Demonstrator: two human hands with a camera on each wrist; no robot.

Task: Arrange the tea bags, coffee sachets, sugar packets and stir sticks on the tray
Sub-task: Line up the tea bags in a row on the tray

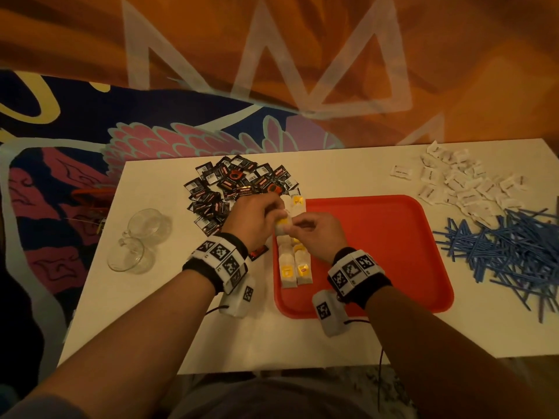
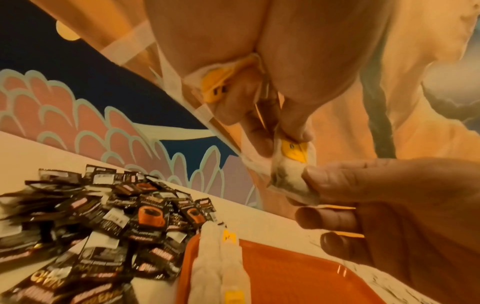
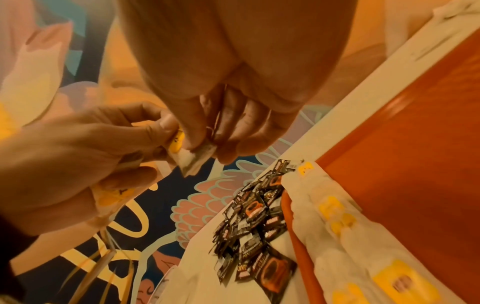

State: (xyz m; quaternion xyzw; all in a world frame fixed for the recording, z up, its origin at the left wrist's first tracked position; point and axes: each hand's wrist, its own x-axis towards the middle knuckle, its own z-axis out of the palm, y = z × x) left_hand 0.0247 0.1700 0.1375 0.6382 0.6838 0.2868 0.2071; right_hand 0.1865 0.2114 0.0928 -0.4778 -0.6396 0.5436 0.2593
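Observation:
Both hands meet over the left rim of the red tray (image 1: 393, 237). My left hand (image 1: 272, 213) and right hand (image 1: 298, 226) pinch the same white tea bag (image 1: 284, 226) with a yellow tag, held above the tray. In the left wrist view the left hand (image 2: 275, 139) grips the tea bag (image 2: 291, 174) from above and the right thumb presses its lower end. The left hand also holds more tea bags (image 3: 114, 193) in its palm. A row of tea bags (image 1: 295, 267) lies along the tray's left side.
A pile of black coffee sachets (image 1: 236, 186) lies left of the tray. White sugar packets (image 1: 462, 182) are scattered at the back right, with blue stir sticks (image 1: 508, 246) heaped on the right. Two glass cups (image 1: 142, 240) stand at the table's left.

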